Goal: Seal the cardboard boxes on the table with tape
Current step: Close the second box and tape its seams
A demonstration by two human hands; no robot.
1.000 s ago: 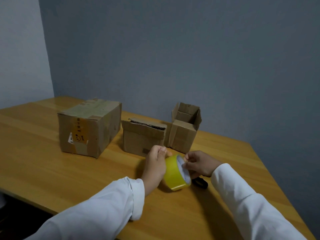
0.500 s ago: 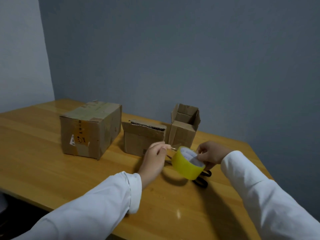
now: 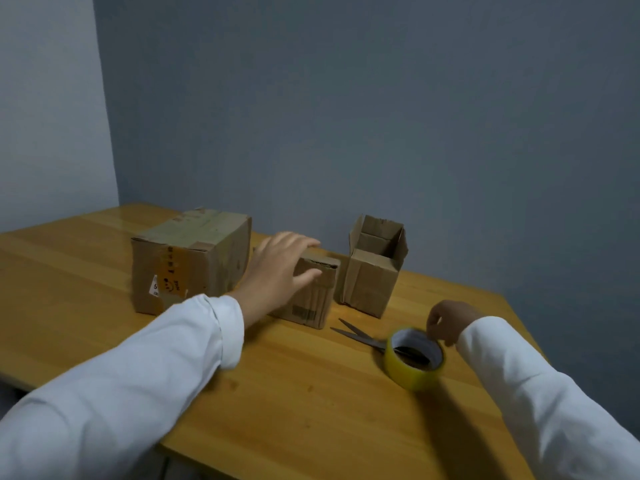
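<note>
Three cardboard boxes stand at the back of the wooden table (image 3: pixel 86 306). The large box (image 3: pixel 207 268) on the left has its top flaps down, with tape on it. Over the middle box (image 3: pixel 317 299) my left hand (image 3: pixel 277 268) reaches with fingers spread across the top and the thumb against the front edge. The small box (image 3: pixel 375 271) on the right stands with its flaps up. A yellow tape roll (image 3: pixel 414 363) lies flat at the right, partly over the scissors (image 3: pixel 355 335). My right hand (image 3: pixel 446 322) has curled fingers on the roll's far rim.
Grey walls rise close behind the boxes. The table's right edge runs just past my right hand, and its front edge lies under my sleeves. Bare wood stretches left of the large box and in front of the boxes.
My left hand let go of the tape end and moved up to the middle box. My right hand carried the roll right and down onto the table over the scissors.
</note>
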